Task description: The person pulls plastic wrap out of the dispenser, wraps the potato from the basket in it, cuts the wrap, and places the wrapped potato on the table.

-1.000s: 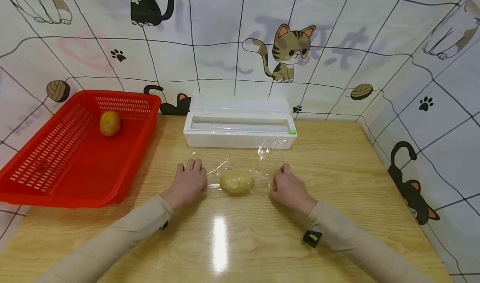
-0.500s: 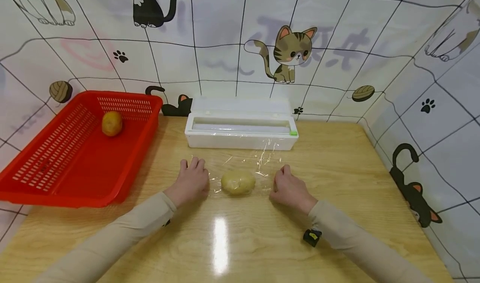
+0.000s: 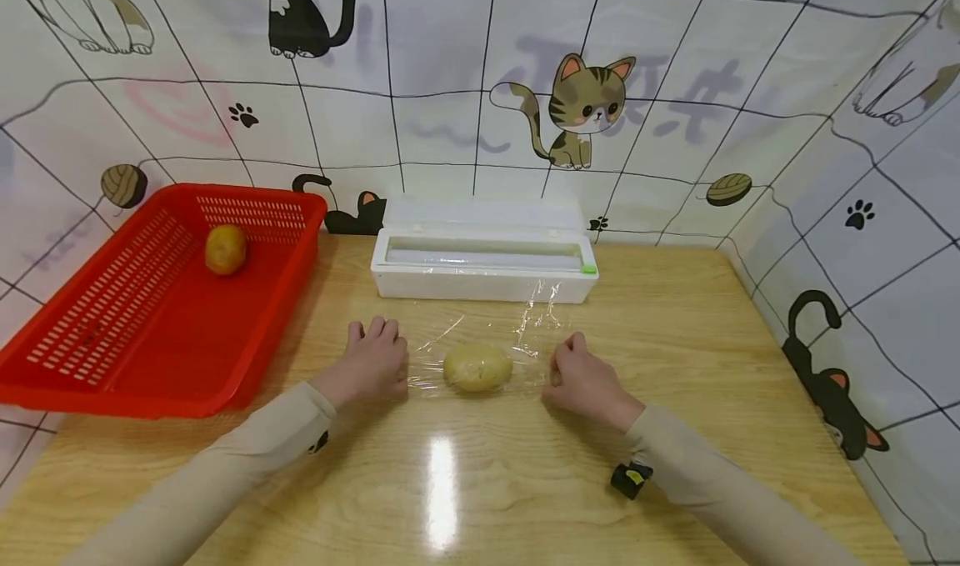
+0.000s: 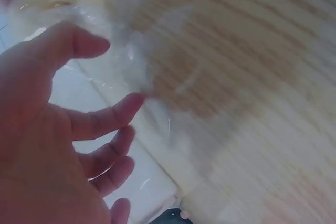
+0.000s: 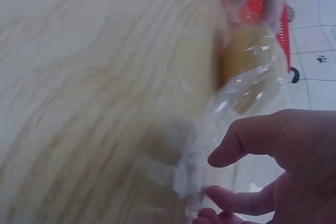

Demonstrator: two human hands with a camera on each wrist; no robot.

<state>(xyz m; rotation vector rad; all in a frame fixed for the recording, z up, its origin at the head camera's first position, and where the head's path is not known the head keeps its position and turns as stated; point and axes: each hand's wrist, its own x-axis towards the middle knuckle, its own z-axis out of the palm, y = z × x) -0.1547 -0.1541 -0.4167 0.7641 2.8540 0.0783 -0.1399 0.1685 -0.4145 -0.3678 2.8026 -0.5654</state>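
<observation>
A yellow potato [image 3: 477, 368] lies on the table under clear plastic wrap [image 3: 450, 330], which runs forward to a white wrap dispenser box [image 3: 480, 283]. My left hand [image 3: 372, 361] is at the wrap's left edge. In the left wrist view the left thumb [image 4: 86, 43] and forefinger stand well apart, beside the film. At the right edge is my right hand [image 3: 587, 383], its fingertips close together in the head view. The right wrist view has a gap between thumb [image 5: 231, 145] and forefinger, with crumpled film right at their tips.
A red plastic basket [image 3: 187, 341] stands on the left with another potato [image 3: 225, 249] in it. The dispenser's lid [image 3: 483, 212] is raised, with a green slider [image 3: 588, 269] at its right end. Cat-patterned wall covering [image 3: 442, 124] borders the table behind and to the right.
My left hand has shifted slightly left, away from the potato, since half a second ago. The right hand has barely moved, and the film's folds by the potato look different.
</observation>
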